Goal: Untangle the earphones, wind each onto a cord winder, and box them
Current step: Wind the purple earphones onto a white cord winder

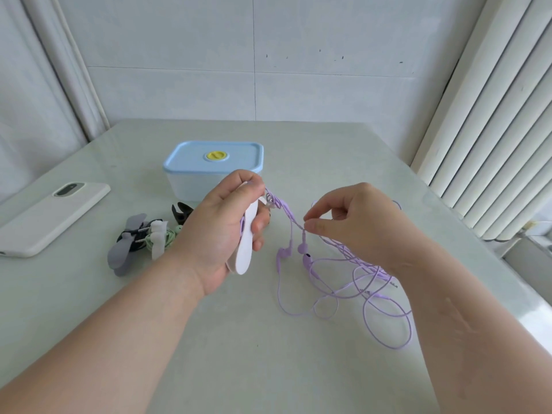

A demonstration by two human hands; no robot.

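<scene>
A white cord winder (248, 249) is held in the left hand (227, 231), whose grip is closed round its middle. Its long axis runs from near and low to far and high, slightly tilted. At its far, upper end a few turns of the purple earphones (343, 282) appear to be caught, though the detail there is too fine to be sure.

From that end the cord is stretched rightward and a little nearer to the right hand (352, 222), where it is pinched between thumb and forefinger in a narrow grip. Purple earbuds (282, 252) are seen hanging just below that span, between the hands. The rest of the cord lies in loose, overlapping loops on the surface (239, 354), near and to the right, well apart from the winder.

The coming move is judged to turn on this: the slack lies to the right of the winder and the right hand is nearer to it, so the cord would have to be fed leftward across the winder's long axis. The loops may snag as they are drawn in.

The box (191, 180) stands just beyond the left hand with its blue lid (194, 156) on. Wound sets (140, 243) and a black winder (181, 213) lie to its left, and a phone (50, 216) is at far left.
</scene>
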